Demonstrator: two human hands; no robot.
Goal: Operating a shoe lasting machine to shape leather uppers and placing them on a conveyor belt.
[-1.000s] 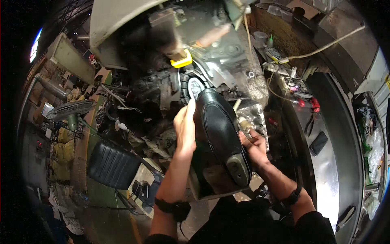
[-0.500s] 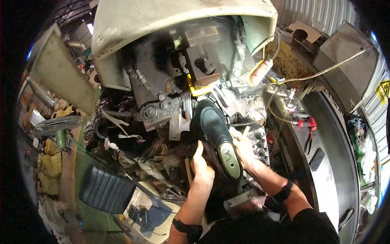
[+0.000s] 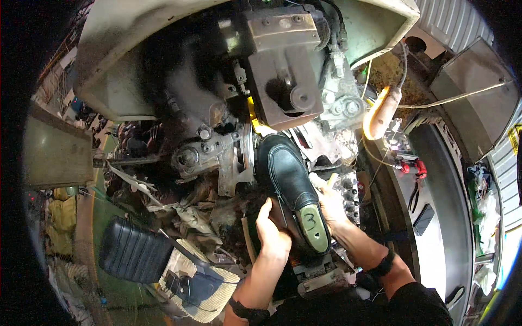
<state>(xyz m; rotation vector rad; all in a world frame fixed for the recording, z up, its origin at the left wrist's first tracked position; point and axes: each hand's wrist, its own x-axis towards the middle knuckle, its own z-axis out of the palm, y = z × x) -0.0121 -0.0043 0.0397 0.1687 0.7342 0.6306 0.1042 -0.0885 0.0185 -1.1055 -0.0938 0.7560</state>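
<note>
Between the fingers [image 3: 326,196], a glossy black shoe [image 3: 288,173] on a green last [image 3: 312,221].

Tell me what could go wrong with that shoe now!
The shoe could get scuffed, because its toe is close to the machine's metal parts. The left hand and right hand might get pinched or scraped if they slip toward those parts.

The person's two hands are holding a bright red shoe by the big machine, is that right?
Not red: the head view shows the shoe is black. The left hand and right hand do hold it by the big machine.
</note>
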